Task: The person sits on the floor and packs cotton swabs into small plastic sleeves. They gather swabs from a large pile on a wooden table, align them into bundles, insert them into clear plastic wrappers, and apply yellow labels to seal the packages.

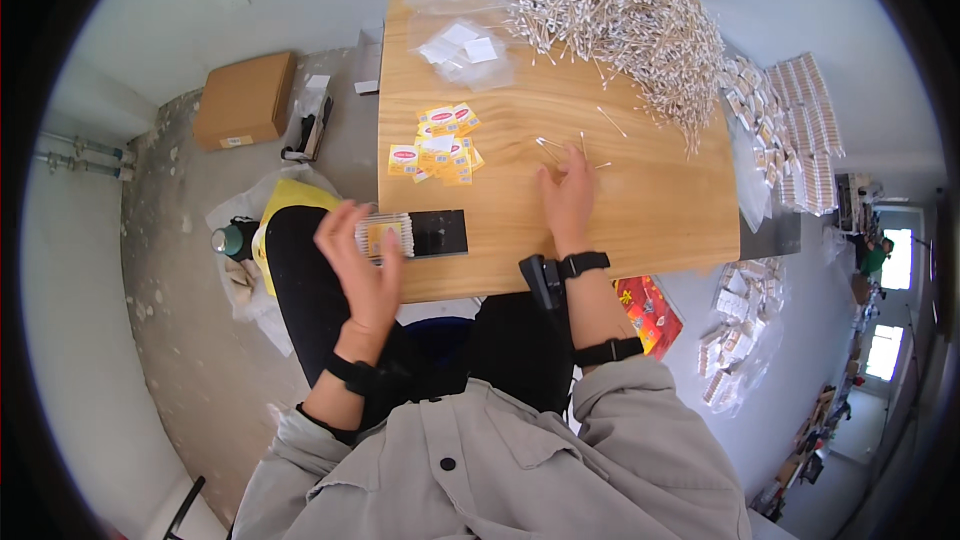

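Uneven squeezing by the left hand [362, 268], clamped on the swab bundle [381, 237], could spill it off the desk [660, 210] at eight o'clock (right hand [569, 200]: can't tell its grip).

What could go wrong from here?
The swab pack at the left hand is by the table's left edge and might drop. Loose swabs near the right hand could scatter if nudged. The big swab heap might slide if bumped.
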Demonstrator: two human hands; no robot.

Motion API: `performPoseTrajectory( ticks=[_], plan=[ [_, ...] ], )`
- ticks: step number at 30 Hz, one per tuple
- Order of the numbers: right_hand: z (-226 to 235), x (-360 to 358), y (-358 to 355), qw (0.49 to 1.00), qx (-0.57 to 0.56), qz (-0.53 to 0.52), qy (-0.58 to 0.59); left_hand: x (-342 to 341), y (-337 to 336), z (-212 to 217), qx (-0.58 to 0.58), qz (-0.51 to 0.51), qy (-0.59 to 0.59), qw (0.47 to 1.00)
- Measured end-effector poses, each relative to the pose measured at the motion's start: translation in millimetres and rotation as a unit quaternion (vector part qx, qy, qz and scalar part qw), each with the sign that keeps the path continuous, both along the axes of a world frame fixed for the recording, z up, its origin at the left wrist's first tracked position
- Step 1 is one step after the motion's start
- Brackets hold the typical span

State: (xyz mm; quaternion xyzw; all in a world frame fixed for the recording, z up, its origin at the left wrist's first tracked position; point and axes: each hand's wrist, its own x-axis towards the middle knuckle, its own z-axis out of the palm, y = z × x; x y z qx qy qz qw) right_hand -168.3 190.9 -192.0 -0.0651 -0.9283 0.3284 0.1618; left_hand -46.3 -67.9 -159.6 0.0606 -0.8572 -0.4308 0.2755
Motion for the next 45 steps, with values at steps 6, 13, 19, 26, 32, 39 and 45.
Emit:
performPoseTrajectory(
  ticks=[6,13,19,26,32,39,45],
  plan=[
    [-10.1,-1.8,10.4,0.999,0.008,0.037,-0.009,-18.6,87.6,-0.5,-0.115,-0.234,-0.075,0.962],
    [-7.7,29.8,35.5,0.992,-0.120,-0.019,0.019,-58.0,146.9,-28.0,-0.277,-0.257,-0.129,0.917],
    [5.8,-19.2,54.1,0.996,0.049,-0.071,-0.002,-62.7,147.9,-19.8,-0.350,-0.295,-0.150,0.877],
    [-10.2,-21.5,59.1,0.995,-0.021,0.089,-0.037,-64.7,149.9,-20.4,-0.312,-0.296,-0.142,0.891],
    [1.6,6.0,64.3,0.989,-0.121,0.080,0.007,-65.2,148.9,-21.1,-0.302,-0.301,-0.150,0.892],
    [2.4,-15.9,65.3,0.992,-0.126,0.005,-0.019,-65.8,149.4,-23.8,-0.307,-0.300,-0.144,0.891],
    [-0.8,-27.3,43.5,0.983,-0.088,0.159,0.003,-66.3,150.7,-20.0,-0.301,-0.295,-0.147,0.895]
  ],
)
